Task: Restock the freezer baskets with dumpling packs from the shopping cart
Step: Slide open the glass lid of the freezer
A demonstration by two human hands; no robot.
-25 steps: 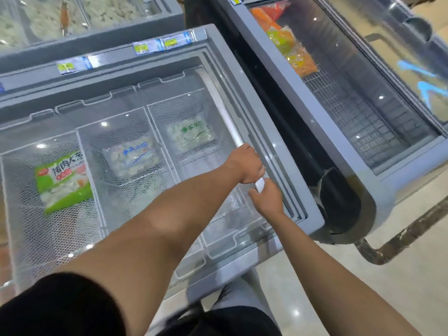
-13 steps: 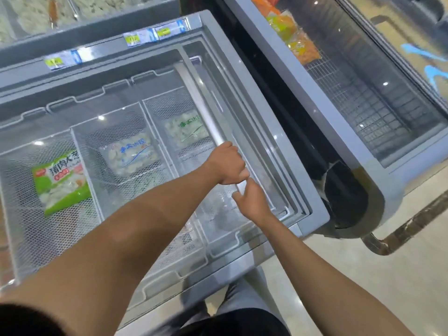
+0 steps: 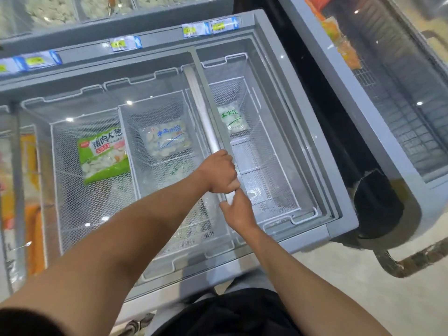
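A grey chest freezer (image 3: pixel 312 132) holds white wire baskets under a sliding glass lid. My left hand (image 3: pixel 221 172) grips the lid's long silver handle (image 3: pixel 206 117), and my right hand (image 3: pixel 236 209) grips the same handle just below it. The lid stands partly slid to the left, so the right basket (image 3: pixel 269 180) lies uncovered. In that basket lies a green-lettered dumpling pack (image 3: pixel 232 120). A blue-lettered dumpling pack (image 3: pixel 166 139) sits in the middle basket and a green dumpling pack (image 3: pixel 103 155) in the left basket, both under glass. No shopping cart is in view.
A second freezer (image 3: pixel 397 112) with a glass lid stands to the right, with orange packs (image 3: pixel 344 40) at its far end. Price labels (image 3: pixel 209 27) line the freezer's back rim. Bins of loose dumplings (image 3: pixel 53 8) lie behind. Tiled floor (image 3: pixel 363 299) lies at lower right.
Both hands have pulled the lid handle leftward. The glass lid has slid left and the right basket has become uncovered.
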